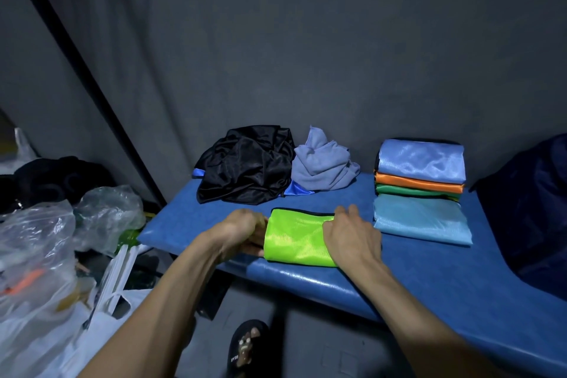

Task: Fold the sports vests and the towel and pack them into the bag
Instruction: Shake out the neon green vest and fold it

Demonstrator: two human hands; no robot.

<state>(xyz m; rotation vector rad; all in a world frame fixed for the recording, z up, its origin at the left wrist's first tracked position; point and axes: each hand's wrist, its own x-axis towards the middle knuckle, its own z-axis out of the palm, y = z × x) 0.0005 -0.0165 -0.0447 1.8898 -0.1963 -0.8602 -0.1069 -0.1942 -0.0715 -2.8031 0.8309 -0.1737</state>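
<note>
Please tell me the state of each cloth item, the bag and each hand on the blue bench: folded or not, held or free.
lime green vest: folded, flat on the bench, held at both ends.
left hand: grips the vest's left edge.
right hand: pinches its right edge.
folded vests: stacked, untouched.
black vest: crumpled, unfolded.
grey towel: crumpled, unfolded.
dark bag: at the right; open or closed, cannot tell.
</note>
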